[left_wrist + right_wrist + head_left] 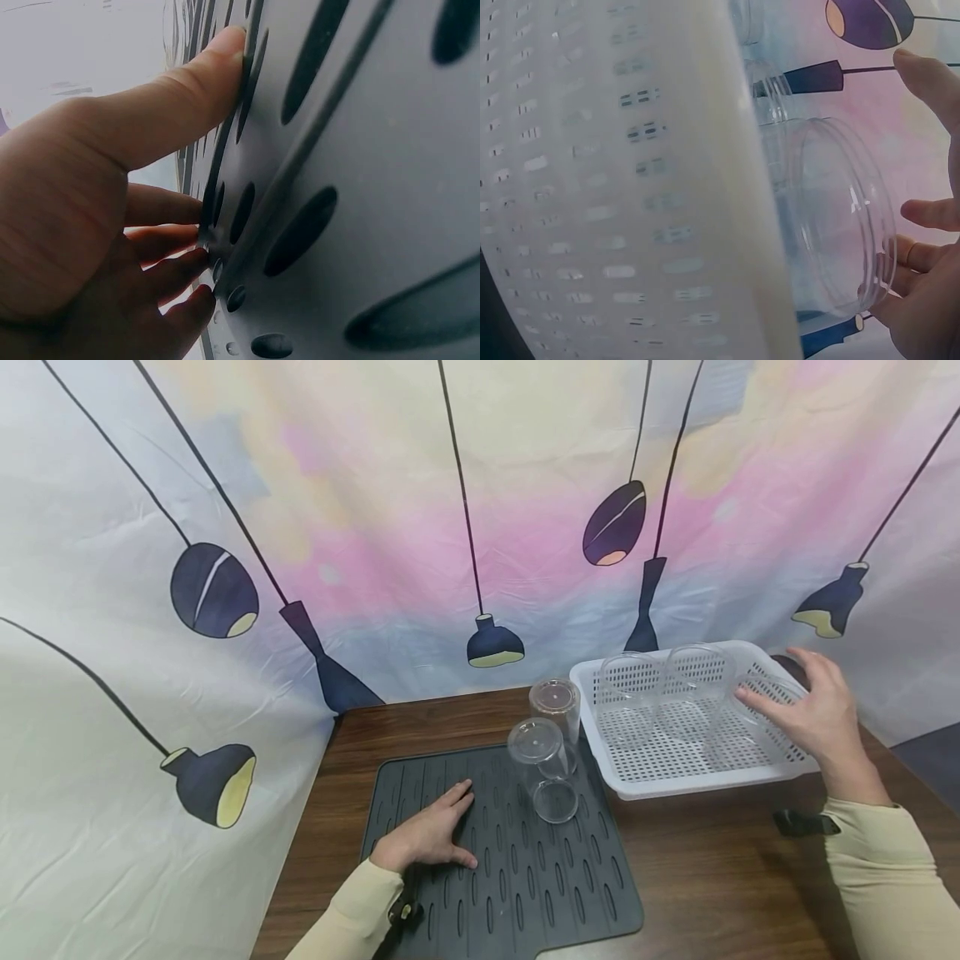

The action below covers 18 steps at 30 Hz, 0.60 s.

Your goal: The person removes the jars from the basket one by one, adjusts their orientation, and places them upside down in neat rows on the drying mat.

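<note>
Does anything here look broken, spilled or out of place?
Nothing stands out: the two glasses on the mat are standing, more glasses sit in the white basket, and I see no spill or break. Hairline cracks would be too small to tell.

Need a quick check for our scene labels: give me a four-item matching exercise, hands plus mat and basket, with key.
Column one
1. left hand
2. right hand
3. mat
4. basket

Column two
A. at the rightmost glass of those in the white container
B. white, with rows of small holes
C. fingers touching a dark, slotted surface
D. dark grey, slotted, lying flat

Pairs: 1-C, 2-A, 3-D, 4-B
</note>
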Each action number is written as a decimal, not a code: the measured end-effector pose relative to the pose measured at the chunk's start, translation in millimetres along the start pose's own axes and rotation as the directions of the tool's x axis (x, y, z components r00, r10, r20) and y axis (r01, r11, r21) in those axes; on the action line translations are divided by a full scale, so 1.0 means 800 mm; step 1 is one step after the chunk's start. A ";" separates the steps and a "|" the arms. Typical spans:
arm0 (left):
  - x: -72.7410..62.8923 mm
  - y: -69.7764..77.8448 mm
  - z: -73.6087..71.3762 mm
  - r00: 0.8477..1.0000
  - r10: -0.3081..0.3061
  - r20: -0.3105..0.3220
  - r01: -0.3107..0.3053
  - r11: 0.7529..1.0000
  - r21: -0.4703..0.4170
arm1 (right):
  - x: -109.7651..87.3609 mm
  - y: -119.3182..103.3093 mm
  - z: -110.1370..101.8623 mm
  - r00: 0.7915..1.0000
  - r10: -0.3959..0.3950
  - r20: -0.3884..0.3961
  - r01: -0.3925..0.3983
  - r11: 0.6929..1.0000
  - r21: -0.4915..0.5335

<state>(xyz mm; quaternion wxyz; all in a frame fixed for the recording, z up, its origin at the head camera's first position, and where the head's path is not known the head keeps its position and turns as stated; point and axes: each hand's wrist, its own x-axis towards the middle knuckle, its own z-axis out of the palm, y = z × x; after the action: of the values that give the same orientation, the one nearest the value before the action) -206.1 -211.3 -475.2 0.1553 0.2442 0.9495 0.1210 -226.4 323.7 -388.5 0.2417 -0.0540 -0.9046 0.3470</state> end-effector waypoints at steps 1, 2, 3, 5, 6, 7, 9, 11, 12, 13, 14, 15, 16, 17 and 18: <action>0.000 0.000 0.000 1.000 -0.001 -0.001 0.001 1.000 0.000 | 0.000 0.001 0.001 1.000 0.007 0.007 -0.007 1.000 -0.005; 0.000 0.000 0.000 1.000 -0.001 0.000 0.001 1.000 0.000 | 0.000 0.002 0.002 1.000 0.013 0.014 -0.013 1.000 -0.009; 0.000 0.000 0.000 1.000 -0.002 0.000 0.002 1.000 0.000 | 0.000 0.004 0.003 1.000 0.017 0.019 -0.017 1.000 -0.014; 0.000 0.000 0.000 1.000 -0.003 0.002 0.003 1.000 -0.002 | 0.000 0.006 0.005 0.999 0.024 0.031 -0.024 1.000 -0.018; 0.000 0.000 0.000 1.000 -0.003 0.002 0.003 1.000 -0.003 | 0.000 0.007 0.005 0.999 0.028 0.038 -0.028 0.999 -0.019; 0.000 0.000 0.000 1.000 -0.003 0.004 0.003 1.000 -0.004 | 0.000 0.008 0.006 0.998 0.034 0.047 -0.033 0.999 -0.016; 0.000 0.000 0.000 1.000 -0.003 0.005 0.003 1.000 -0.008 | 0.000 0.010 0.007 0.997 0.045 0.063 -0.044 0.999 -0.015; 0.000 0.000 0.000 1.000 -0.002 0.006 0.002 1.000 -0.010 | -0.001 0.012 0.008 0.995 0.059 0.080 -0.057 0.998 -0.019; 0.000 0.000 0.000 1.000 -0.001 0.006 0.001 1.000 -0.011 | 0.000 0.014 0.009 0.994 0.064 0.088 -0.063 0.998 -0.021; 0.000 0.000 0.000 1.000 0.000 0.006 0.000 1.000 -0.011 | -0.001 0.015 0.009 0.993 0.069 0.094 -0.067 0.997 -0.023; 0.000 0.000 0.000 1.000 0.001 0.005 -0.001 1.000 -0.011 | -0.001 0.016 0.009 0.993 0.071 0.097 -0.069 0.997 -0.030; 0.000 0.000 0.000 1.000 0.002 0.004 -0.002 1.000 -0.011 | -0.001 0.018 0.009 0.992 0.075 0.103 -0.072 0.997 -0.035; 0.000 0.000 0.000 1.000 0.002 0.003 -0.002 1.000 -0.011 | -0.001 0.019 0.009 0.991 0.076 0.109 -0.073 0.997 -0.036; 0.000 0.000 0.000 1.000 0.003 0.002 -0.003 1.000 -0.011 | -0.001 0.020 0.009 0.990 0.079 0.115 -0.074 0.996 -0.040; 0.000 0.000 0.000 1.000 0.004 0.002 -0.004 1.000 -0.011 | -0.002 0.022 0.009 0.990 0.079 0.120 -0.075 0.996 -0.044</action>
<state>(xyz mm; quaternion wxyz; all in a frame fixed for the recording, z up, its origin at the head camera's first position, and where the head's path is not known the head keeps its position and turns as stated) -206.1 -211.6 -475.4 0.1573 0.2453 0.9483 0.1262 -229.7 331.8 -405.1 0.1715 -0.0725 -0.9215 0.3410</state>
